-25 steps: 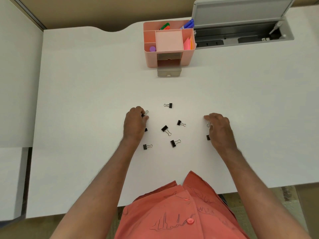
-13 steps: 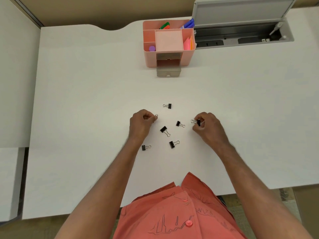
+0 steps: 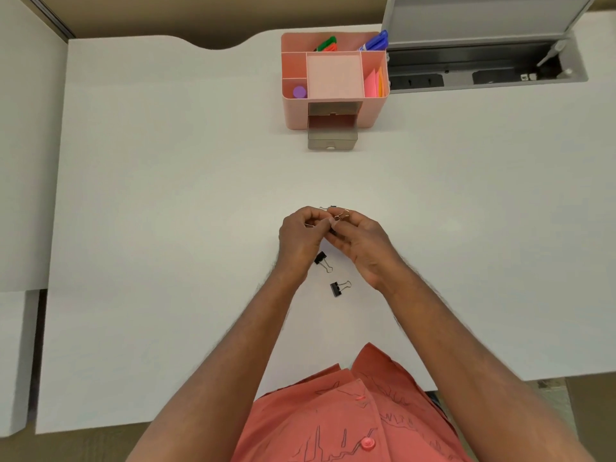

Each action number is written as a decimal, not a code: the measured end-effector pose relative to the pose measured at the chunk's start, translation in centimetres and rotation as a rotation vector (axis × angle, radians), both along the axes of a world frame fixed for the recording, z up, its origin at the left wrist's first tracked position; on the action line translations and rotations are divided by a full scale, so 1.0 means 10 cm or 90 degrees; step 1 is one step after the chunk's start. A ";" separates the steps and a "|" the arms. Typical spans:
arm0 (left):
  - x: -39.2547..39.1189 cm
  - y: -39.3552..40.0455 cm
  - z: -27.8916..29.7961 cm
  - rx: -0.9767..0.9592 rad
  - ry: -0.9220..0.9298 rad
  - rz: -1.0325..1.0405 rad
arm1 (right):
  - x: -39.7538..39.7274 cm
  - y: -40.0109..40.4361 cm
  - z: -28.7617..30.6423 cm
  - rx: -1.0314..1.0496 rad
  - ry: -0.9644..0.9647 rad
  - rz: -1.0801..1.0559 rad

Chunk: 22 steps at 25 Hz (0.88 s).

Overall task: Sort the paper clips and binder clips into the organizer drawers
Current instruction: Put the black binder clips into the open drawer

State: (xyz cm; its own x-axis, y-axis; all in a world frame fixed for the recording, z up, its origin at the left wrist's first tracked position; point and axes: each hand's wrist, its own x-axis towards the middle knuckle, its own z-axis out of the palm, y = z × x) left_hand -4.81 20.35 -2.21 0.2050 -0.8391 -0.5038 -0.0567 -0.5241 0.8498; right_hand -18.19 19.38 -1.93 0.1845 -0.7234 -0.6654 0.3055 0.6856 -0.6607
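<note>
My left hand (image 3: 300, 238) and my right hand (image 3: 361, 243) meet at the middle of the white desk (image 3: 166, 211), fingertips touching. Both pinch small black binder clips; wire loops (image 3: 341, 215) stick out between the fingers. Another black clip (image 3: 332, 207) peeks out just beyond the fingertips. Two loose binder clips lie below the hands: one (image 3: 322, 260) beside my left hand, one (image 3: 338, 288) nearer me. The pink organizer (image 3: 376, 111) stands at the far side with its grey lower drawer (image 3: 332, 141) pulled out.
The organizer's top compartments hold markers (image 3: 375, 43), sticky notes (image 3: 378, 83) and a purple round item (image 3: 299, 92). An open grey cable tray with a raised lid (image 3: 480, 65) sits to the organizer's right. The desk's near edge runs by my red shirt (image 3: 350, 421).
Both hands picked clips off the desk and came together at the centre. The clips at the left, the right and the centre right are no longer lying on the desk.
</note>
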 end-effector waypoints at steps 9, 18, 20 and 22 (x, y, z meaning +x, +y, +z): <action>0.68 0.23 -0.16 0.028 -0.437 -0.281 | 0.05 -1.07 0.11 -0.278 0.475 0.093; 0.77 0.41 -0.19 0.065 -0.451 -0.325 | 0.25 -1.77 -0.08 -0.615 0.873 0.358; 0.76 0.39 -0.18 0.061 -0.445 -0.322 | 0.26 -1.79 -0.15 -0.622 0.893 0.381; 0.75 0.37 -0.19 0.061 -0.446 -0.335 | 0.25 -1.79 -0.19 -0.622 0.907 0.402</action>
